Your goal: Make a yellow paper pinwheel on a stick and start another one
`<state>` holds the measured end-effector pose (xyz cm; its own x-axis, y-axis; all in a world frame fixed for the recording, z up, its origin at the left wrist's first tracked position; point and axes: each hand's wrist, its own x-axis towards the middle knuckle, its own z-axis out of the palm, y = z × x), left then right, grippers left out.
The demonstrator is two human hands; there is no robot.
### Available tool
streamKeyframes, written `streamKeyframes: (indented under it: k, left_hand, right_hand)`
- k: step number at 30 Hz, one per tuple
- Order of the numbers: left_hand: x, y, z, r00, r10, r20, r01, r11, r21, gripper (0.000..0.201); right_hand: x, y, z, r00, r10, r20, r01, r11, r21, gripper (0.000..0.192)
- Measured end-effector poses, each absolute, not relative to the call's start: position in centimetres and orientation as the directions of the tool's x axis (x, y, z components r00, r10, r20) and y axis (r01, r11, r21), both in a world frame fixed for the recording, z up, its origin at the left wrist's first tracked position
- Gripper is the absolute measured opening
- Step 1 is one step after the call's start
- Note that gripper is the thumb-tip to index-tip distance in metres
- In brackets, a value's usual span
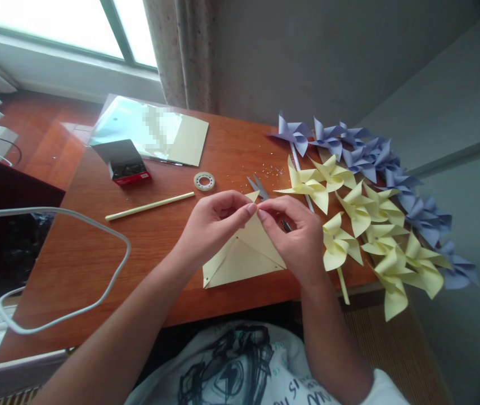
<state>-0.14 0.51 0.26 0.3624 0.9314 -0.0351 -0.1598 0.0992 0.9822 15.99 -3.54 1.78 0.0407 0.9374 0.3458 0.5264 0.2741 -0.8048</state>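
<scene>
The pale yellow paper square (243, 256) lies flat on the wooden table (96, 253) right in front of me, cut along its diagonals into triangular flaps, with one flap lifted toward the middle. My left hand (212, 225) and my right hand (296, 236) meet above it, fingertips nearly touching, both pinched together on the raised tip of that flap. Whether something small sits between my fingers I cannot tell.

Just behind my hands lie small scissors (259, 188), partly hidden by my right hand. Farther back sits a roll of clear tape (204, 181), and to its left a pale yellow straw (150, 206) lies across the table. Beyond the straw there is an open red box (124, 162) with dark small things inside, resting against a plastic sleeve of paper sheets (151, 129).

To my right, finished yellow pinwheels (362, 225) crowd the table edge, and purple pinwheels (366, 149) lie behind and around them. A white cable (108, 230) loops over the table's left side.
</scene>
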Motion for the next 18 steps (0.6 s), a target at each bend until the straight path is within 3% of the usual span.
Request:
streamKeyframes:
  k: [9,18]
  left_hand:
    - [-0.03,0.48,0.27,0.364,0.931,-0.029,-0.193,0.106,0.975,0.022]
    - [-0.06,0.47,0.04,0.37,0.928,-0.035,-0.216,0.123,0.969,0.024]
  right_hand:
    - [16.16,-3.53,1.3,0.071,0.981,0.179,0.348,0.144,-0.926,0.006]
    - [16.06,-3.34,1.18,0.067,0.983,0.173,0.276,0.148,-0.95,0.006]
